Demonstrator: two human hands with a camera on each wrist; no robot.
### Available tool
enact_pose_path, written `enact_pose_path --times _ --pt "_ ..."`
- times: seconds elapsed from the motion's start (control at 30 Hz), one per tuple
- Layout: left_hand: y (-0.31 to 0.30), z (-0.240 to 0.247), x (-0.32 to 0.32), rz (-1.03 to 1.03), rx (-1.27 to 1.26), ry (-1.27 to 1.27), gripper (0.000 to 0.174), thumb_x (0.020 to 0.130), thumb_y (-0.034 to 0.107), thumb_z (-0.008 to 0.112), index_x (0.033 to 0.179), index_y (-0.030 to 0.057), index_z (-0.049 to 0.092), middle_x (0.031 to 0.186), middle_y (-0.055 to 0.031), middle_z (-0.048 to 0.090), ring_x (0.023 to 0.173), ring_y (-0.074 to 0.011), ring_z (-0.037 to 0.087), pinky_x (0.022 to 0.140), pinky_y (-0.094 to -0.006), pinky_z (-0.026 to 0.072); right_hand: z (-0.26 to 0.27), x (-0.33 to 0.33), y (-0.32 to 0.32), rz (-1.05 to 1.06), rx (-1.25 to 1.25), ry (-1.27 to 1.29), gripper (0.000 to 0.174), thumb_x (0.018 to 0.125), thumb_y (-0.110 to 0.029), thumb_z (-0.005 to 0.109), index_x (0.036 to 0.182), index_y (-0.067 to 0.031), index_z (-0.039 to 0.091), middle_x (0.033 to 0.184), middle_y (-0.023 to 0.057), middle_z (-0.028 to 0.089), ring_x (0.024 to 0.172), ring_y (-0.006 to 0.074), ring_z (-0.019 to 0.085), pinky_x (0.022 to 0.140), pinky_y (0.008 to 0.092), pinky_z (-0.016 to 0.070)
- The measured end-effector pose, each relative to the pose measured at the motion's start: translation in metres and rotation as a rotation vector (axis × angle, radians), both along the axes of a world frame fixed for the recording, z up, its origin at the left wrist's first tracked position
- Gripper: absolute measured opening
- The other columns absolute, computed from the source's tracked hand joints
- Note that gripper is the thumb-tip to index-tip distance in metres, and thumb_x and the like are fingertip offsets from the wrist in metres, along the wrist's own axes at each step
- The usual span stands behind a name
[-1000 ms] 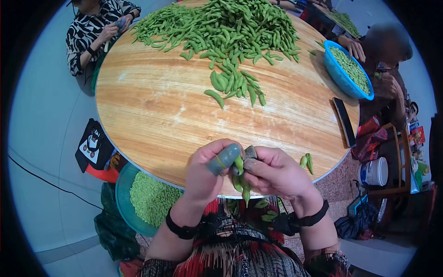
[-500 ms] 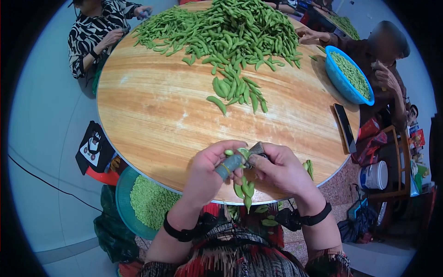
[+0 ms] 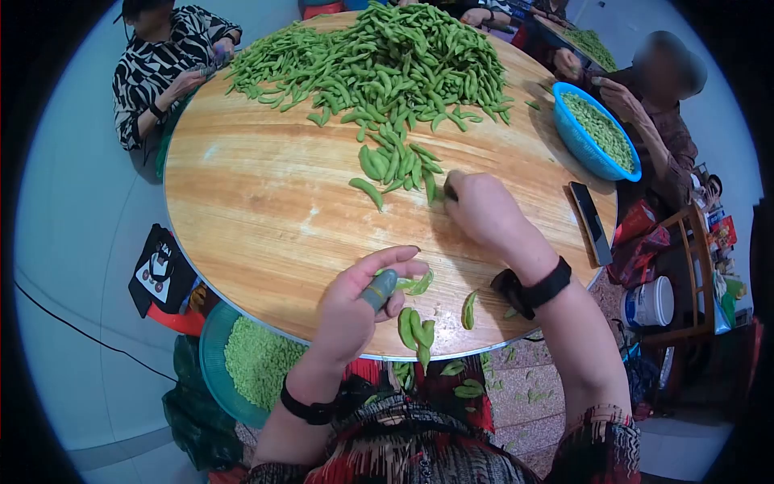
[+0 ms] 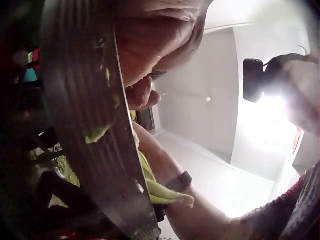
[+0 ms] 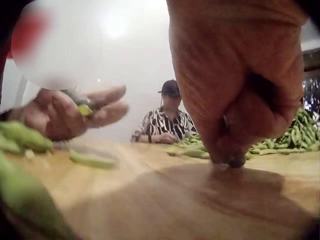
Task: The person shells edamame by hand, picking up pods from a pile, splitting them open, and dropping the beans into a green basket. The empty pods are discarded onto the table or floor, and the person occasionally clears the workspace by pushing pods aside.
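My left hand is above the table's near edge, fingers spread loosely and thumb in a grey-green cover with a yellow band. A split green pod shows beside its fingertips. Farther up the table, my right hand points its bent fingers down at the small cluster of soybean pods. In the right wrist view the right fingertips come down at the tabletop, with a dark cover at the tip; I cannot tell whether they pinch a pod. Several pods lie at the near edge, below the left hand.
A large pod heap covers the far side of the round table. At right are a blue basket of shelled beans and a phone. A green basin of beans stands below left. Other people sit around the table.
My hands were together over a pod and have parted. The right hand has moved forward to the small pod cluster; the left stays near the edge, its fingers looser.
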State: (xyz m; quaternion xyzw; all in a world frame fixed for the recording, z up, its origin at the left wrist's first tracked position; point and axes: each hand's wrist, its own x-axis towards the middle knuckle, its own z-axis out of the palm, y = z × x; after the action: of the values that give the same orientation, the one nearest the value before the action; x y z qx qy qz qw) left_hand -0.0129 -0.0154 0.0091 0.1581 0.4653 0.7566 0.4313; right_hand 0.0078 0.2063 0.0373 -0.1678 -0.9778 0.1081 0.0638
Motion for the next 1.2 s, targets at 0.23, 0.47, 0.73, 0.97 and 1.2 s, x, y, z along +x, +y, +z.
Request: enact_pose_path --times 0.23,0.47,0.73,0.97,1.2 --pt "-0.010 0.009 0.004 -0.053 0.161 -0.023 0.039 0.087 0.003 0.042 0.125 -0.0055 0.046 0.134 -0.0173 0.045 0.049 -0.0044 0.039 0.044 -0.0153 0.0310 0.006 0.037 -0.027 0.053 -0.160 0.087 0.025 0.079 -0.018 0.058 0.092 0.0039 0.059 0.075 0.0220 0.062 0.074 0.0366 0.061 0.067 0.0432 0.0479" --pt "-0.013 0.007 0.008 -0.111 0.431 -0.181 0.040 0.090 0.006 0.043 0.130 -0.0012 0.043 0.135 -0.0145 0.044 0.046 -0.0037 0.038 0.045 -0.0158 0.0315 -0.002 0.080 -0.082 0.148 -1.310 0.047 0.020 0.088 -0.018 0.058 0.097 0.0003 0.059 0.070 0.0013 0.059 0.064 0.0129 0.055 0.060 0.0282 0.0451" --pt "-0.025 -0.003 -0.017 0.247 0.286 -0.208 0.034 0.089 0.006 0.046 0.122 -0.0015 0.049 0.110 -0.0101 0.057 0.059 -0.0051 0.045 0.048 -0.0148 0.0336 0.016 0.056 -0.043 0.050 -0.215 0.063 0.021 0.081 -0.021 0.061 0.086 -0.0011 0.057 0.072 0.0188 0.062 0.069 0.0375 0.060 0.063 0.0433 0.0480" --pt "0.006 -0.003 0.016 0.274 -0.050 0.486 0.039 0.073 -0.006 0.064 0.111 0.0028 0.061 0.089 -0.0010 0.054 0.073 -0.0073 0.050 0.063 -0.0172 0.0402 0.008 0.046 -0.041 0.029 -0.747 -0.021 0.024 0.081 -0.021 0.063 0.080 0.0021 0.055 0.062 0.0108 0.059 0.055 0.0187 0.057 0.051 0.0329 0.0446" --pt "0.006 -0.004 0.014 0.269 -0.041 0.798 0.030 0.073 -0.006 0.064 0.102 0.0024 0.066 0.084 -0.0044 0.058 0.075 -0.0113 0.056 0.065 -0.0218 0.0446 0.012 0.079 -0.068 -0.052 -1.440 0.012 0.019 0.090 -0.022 0.056 0.083 -0.0041 0.055 0.059 -0.0046 0.047 0.052 0.0038 0.039 0.047 0.0208 0.0320"
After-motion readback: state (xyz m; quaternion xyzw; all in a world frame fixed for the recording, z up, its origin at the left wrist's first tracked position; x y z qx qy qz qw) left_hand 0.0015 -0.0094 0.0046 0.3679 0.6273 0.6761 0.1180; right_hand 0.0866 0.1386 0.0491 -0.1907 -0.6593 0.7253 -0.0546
